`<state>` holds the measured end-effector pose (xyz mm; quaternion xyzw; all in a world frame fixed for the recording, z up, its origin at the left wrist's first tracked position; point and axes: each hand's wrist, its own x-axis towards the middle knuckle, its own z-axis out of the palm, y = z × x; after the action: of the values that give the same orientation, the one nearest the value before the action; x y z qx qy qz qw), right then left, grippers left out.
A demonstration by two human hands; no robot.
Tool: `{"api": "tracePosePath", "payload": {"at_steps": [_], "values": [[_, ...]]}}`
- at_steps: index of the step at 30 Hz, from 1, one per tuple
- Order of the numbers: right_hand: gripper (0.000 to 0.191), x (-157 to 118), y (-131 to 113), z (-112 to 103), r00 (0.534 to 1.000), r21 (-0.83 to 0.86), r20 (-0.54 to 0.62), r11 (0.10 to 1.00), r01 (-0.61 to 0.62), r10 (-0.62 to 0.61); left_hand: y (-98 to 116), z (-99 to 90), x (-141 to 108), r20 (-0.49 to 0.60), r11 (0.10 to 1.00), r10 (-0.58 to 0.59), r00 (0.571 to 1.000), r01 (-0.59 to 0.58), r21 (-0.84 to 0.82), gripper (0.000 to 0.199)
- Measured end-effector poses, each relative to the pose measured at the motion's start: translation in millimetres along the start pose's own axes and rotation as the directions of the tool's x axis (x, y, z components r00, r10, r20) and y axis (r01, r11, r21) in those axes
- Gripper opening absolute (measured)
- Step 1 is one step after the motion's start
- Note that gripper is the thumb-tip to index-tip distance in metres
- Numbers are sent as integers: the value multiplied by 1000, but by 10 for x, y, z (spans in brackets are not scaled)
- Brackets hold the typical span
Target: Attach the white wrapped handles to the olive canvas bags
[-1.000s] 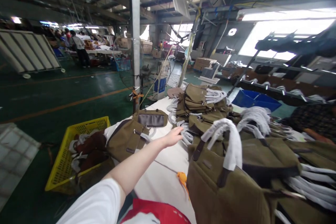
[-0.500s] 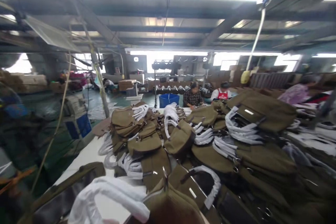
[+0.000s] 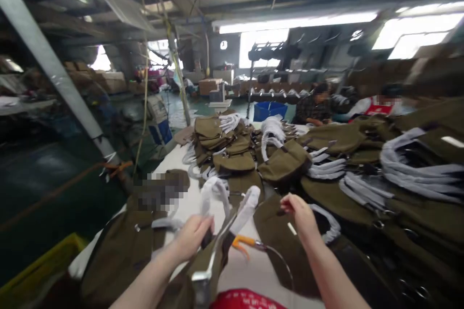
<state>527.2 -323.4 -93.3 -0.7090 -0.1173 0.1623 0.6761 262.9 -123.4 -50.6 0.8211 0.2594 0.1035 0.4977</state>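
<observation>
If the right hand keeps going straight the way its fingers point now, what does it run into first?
Probably the olive bag with white-wrapped handles just beyond the right hand, at the near edge of the bag pile. Depth is unclear; it may brush the flat bag under it first.

Left hand (image 3: 192, 239) grips bag (image 3: 203, 270) — right hand (image 3: 299, 210) near.

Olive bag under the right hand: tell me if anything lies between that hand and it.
Nothing visible does. The right hand hovers just over the olive bag, fingers curled, with no object between them. The scissors lie to its left on the table. The left hand grips another bag's wrapped handle.
</observation>
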Motion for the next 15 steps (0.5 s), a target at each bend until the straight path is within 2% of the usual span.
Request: {"api": "tracePosePath", "payload": {"at_steps": [1,2,3,5,6,7,9,10,11,12,13,15], "values": [[45,-42,-51,7,997,-51,40,996,71,-69,-68,119,46,-35,1000,-23,999,22,-11,63],[40,-110,-103,33,976,-146,108,968,203,-189,-157,242,86,-78,999,-49,996,48,-22,62],[36,-202,-154,77,929,-236,201,904,355,-312,-254,365,117,-121,996,-86,989,81,-48,62],[29,-444,-249,208,764,-324,443,711,624,-468,-432,592,143,-163,972,-204,965,181,-149,63],[28,-581,-290,285,676,-312,562,635,707,-477,-498,689,142,-163,950,-264,951,227,-216,64],[26,-718,-325,363,600,-277,667,601,750,-441,-546,773,135,-152,923,-312,938,261,-284,66],[24,-969,-374,501,455,-225,845,584,780,-281,-596,896,111,-133,873,-361,923,283,-398,68],[23,-1075,-387,555,394,-222,900,582,782,-185,-604,936,95,-134,854,-374,918,285,-435,69],[24,-1167,-394,596,353,-233,930,580,780,-102,-608,962,76,-140,841,-389,910,289,-457,69],[31,-1244,-391,625,338,-253,940,581,774,-40,-611,978,53,-150,832,-408,901,299,-467,70],[38,-1308,-380,644,347,-280,938,585,761,-4,-619,987,24,-161,828,-426,890,313,-465,70],[38,-1398,-331,671,413,-337,911,596,729,10,-667,999,-47,-187,839,-443,877,333,-430,71]]}}
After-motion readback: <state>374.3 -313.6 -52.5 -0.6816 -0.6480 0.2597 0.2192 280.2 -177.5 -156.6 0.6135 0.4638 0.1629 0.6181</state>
